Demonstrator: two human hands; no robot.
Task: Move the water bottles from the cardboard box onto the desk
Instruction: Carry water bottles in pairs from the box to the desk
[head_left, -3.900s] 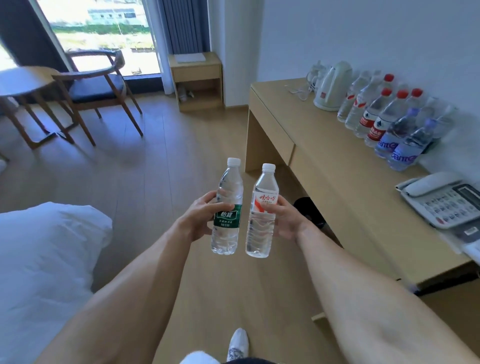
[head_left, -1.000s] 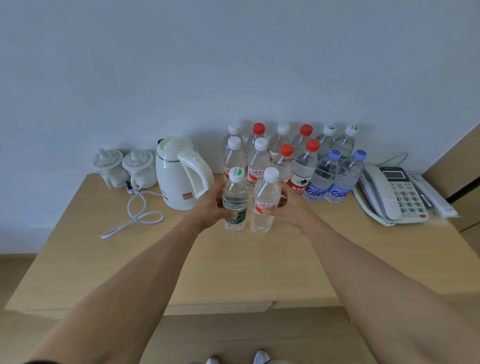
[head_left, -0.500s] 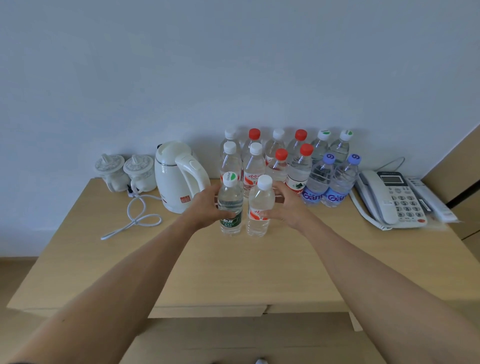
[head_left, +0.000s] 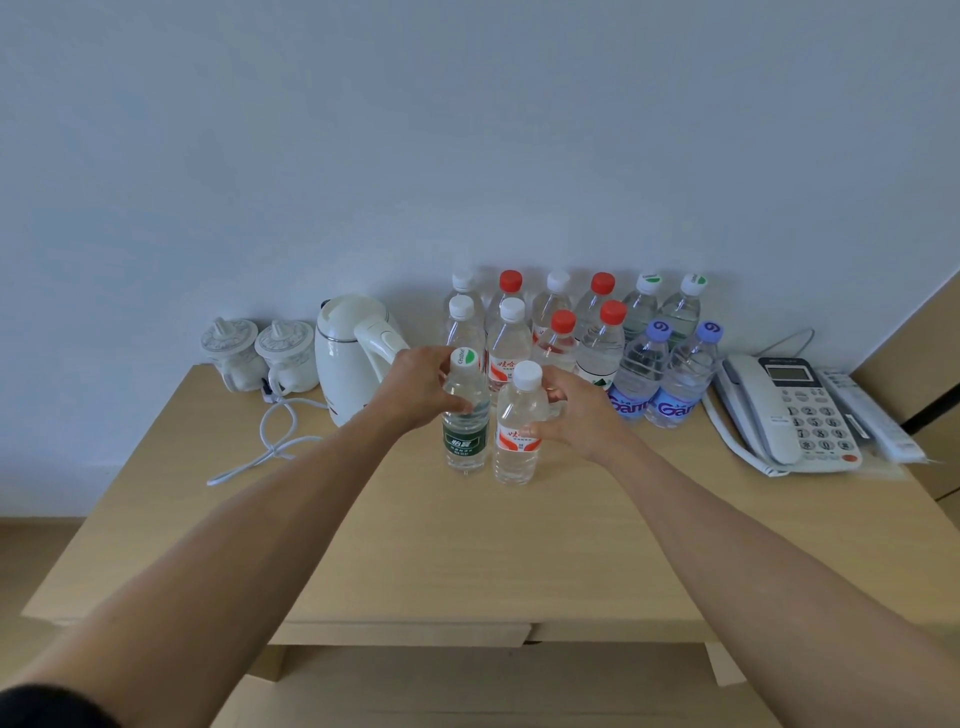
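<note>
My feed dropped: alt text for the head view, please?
Left hand grips a green-labelled clear plastic bottle, right hand a red-labelled one, both upright on the light wooden desk before twelve bottles, between white kettle and phone.

This looks like a hotel guest room. A plain light-wood desk (head_left: 467, 545) with a shallow drawer under its front edge stands against a bare pale wall (head_left: 467, 130). At the desk's back left corner sit two lidded white cups (head_left: 258, 353) beside a white electric kettle (head_left: 353, 353) with its cord (head_left: 270, 441) looped on the top. Near the right edge a corded desk telephone (head_left: 789, 413) rests with a remote control (head_left: 872, 415) just beside it. Many small water bottles (head_left: 597, 332) crowd the back edge.
</note>
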